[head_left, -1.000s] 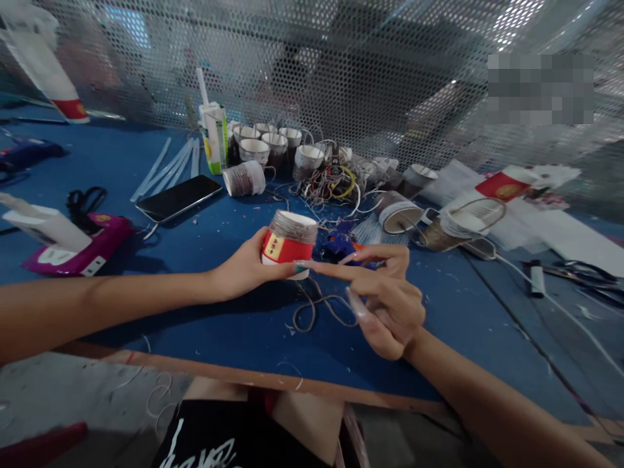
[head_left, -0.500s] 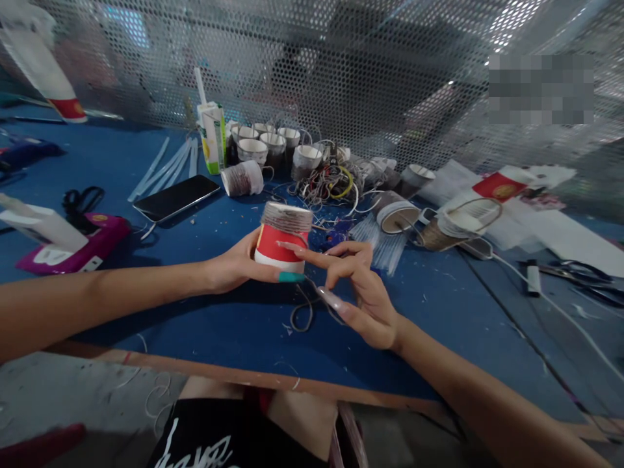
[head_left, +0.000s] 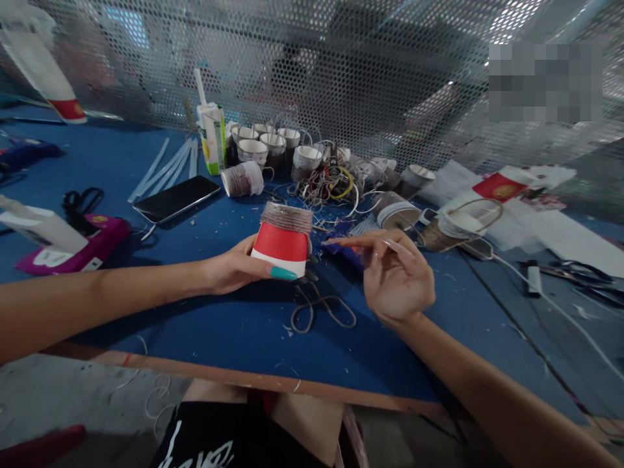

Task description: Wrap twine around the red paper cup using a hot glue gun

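The left hand (head_left: 231,268) grips the cup (head_left: 280,244) over the table (head_left: 219,344). Cord (head_left: 287,219) wraps only its upper part; the red and white below is bare, and more cord lies slack beneath. The right hand (head_left: 397,276), fingers loose beside the cup, seems empty, though its fingertips are unclear. Wrapped cups (head_left: 252,153) stand behind.

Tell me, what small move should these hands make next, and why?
Perhaps the right hand should guide the slack grey cord against the paper cup, just below the wound cord band. The left hand holds the cup, the band covers only its upper part, bare red paper shows beneath, and loose cord loops lie on the blue table.
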A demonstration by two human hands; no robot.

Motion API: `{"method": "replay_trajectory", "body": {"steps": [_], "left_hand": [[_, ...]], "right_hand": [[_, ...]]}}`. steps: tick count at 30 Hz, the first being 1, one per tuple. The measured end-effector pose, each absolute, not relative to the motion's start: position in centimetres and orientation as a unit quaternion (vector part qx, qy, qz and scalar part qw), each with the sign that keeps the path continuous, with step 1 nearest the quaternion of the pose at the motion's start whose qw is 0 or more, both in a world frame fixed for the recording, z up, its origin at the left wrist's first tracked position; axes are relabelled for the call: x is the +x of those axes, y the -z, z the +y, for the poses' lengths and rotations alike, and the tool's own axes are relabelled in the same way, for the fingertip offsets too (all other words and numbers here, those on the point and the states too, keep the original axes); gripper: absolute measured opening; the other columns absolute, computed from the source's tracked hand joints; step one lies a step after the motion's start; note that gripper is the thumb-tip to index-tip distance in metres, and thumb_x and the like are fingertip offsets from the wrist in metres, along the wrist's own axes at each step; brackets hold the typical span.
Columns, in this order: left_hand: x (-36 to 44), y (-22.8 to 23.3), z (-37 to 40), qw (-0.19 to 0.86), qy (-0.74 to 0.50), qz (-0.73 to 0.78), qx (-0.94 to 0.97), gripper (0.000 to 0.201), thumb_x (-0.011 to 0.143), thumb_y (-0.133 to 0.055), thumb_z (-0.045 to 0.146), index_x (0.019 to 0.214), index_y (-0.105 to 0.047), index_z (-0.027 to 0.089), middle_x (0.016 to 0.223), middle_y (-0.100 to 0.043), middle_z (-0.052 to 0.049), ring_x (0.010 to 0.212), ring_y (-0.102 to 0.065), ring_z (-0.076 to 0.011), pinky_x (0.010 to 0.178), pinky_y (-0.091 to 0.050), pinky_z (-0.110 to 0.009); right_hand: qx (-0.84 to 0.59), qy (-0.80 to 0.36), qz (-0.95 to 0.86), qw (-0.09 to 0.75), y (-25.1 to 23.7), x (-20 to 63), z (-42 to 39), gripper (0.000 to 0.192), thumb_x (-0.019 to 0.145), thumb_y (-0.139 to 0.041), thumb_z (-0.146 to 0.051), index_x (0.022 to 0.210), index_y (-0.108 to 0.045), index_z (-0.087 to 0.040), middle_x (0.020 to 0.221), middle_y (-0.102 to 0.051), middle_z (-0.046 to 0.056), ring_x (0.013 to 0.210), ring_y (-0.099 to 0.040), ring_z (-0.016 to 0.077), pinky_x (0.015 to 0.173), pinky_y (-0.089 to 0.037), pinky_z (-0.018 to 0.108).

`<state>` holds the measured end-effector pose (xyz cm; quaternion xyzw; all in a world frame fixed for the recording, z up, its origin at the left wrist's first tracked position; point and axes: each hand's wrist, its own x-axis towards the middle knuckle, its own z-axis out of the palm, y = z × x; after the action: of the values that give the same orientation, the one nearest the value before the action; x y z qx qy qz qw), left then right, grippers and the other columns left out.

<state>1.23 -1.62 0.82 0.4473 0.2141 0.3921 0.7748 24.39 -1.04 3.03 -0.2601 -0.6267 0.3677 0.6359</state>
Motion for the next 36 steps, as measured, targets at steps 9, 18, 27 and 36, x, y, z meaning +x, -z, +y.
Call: {"method": "replay_trajectory", "body": {"steps": [9,18,27,36], "left_hand": [[1.5,-0.6,-1.5,0.77,-0.404,0.216,0.445,0.057,0.055,-0.087,0.018,0.109,-0.068,0.016,0.1,-0.076,-0.008,0.092,-0.072,-0.0219,0.09,-0.054,-0.034],[1.4,-0.8,-1.5,0.777,-0.385,0.205,0.454,0.051,0.054,-0.087,0.013,0.103,-0.071,0.016,0.093,-0.077,-0.006,0.087,-0.071,-0.019,0.087,-0.053,-0.031],[1.0,-0.5,-1.3,0.789,-0.383,0.195,0.439,0.056,0.058,-0.082,0.015,0.112,-0.068,0.016,0.106,-0.074,-0.009,0.097,-0.069,-0.0241,0.091,-0.051,-0.035],[1.5,-0.7,-1.4,0.783,-0.437,0.222,0.384,0.059,0.054,-0.086,0.016,0.11,-0.066,0.017,0.107,-0.072,-0.008,0.101,-0.068,-0.0246,0.097,-0.051,-0.04]], "right_hand": [[-0.251,-0.4,-0.772,0.426,-2.8,25.1,-2.8,0.018,0.091,-0.056,-0.039,0.08,-0.058,-0.025,0.104,-0.068,0.006,0.105,-0.058,0.0263,0.098,-0.041,0.047],[-0.24,-0.553,-0.659,0.449,-4.0,23.9,-3.5,0.02,0.085,-0.061,-0.044,0.08,-0.056,-0.025,0.086,-0.069,0.004,0.111,-0.064,0.0289,0.094,-0.044,0.042],[-0.36,-0.435,-0.616,0.549,-3.5,24.3,-1.1,0.03,0.082,-0.044,-0.048,0.062,-0.045,-0.025,0.063,-0.057,0.006,0.075,-0.064,0.0263,0.061,-0.043,0.036],[-0.559,0.028,-0.79,0.249,-4.8,28.4,2.0,0.042,0.071,-0.065,-0.049,0.097,-0.048,-0.02,0.105,-0.053,0.014,0.106,-0.052,0.0343,0.094,-0.042,0.053]]}}
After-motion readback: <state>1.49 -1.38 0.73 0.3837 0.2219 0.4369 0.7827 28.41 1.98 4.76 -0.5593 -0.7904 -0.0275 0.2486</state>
